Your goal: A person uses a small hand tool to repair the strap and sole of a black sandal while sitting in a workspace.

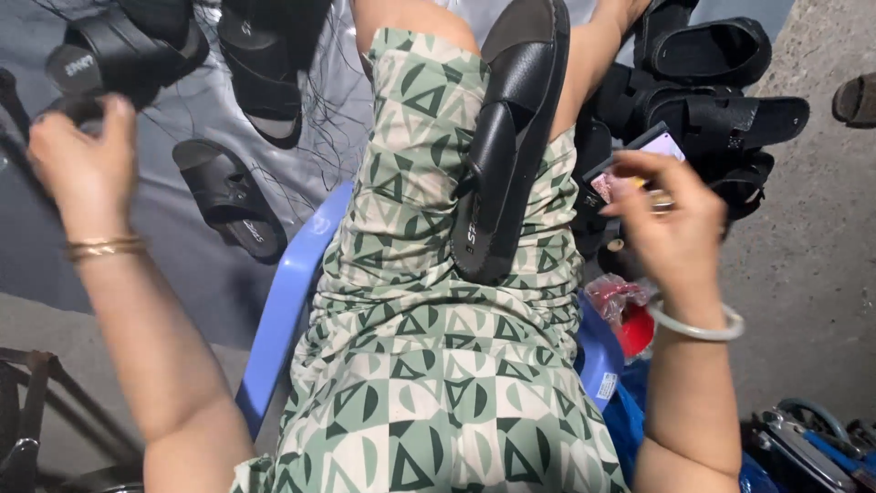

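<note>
Looking down from the head view: the person is sitting on a blue plastic chair [278,315], lap covered by a green and cream patterned dress [429,365]. A black sandal [506,137] is lying lengthwise on the lap, sole edge up, toe pointing away, touching neither hand.

The left hand [82,169] is reaching out to the upper left, its fingers [119,114] curling around a dark item at the edge of a black sandal [119,50]; what exactly is being gripped is too blurred to tell. A gold bangle [105,246] is sitting on that wrist.

The right hand [675,228] is hovering to the right of the lap, its fingers [639,169] pinching a small dark card-like object with a pink face [652,151]. A white bangle [698,324] is circling that wrist.

Surface: a grey sheet [192,274] is covering the floor on the left, carrying more black sandals [228,196] and loose black threads. On the right, bare concrete floor [812,256] is showing, with a pile of black sandals [712,82] resting against it. A red item in clear wrap [625,310] is lying beside the chair, and metal tools [803,443] are showing at the lower right.
</note>
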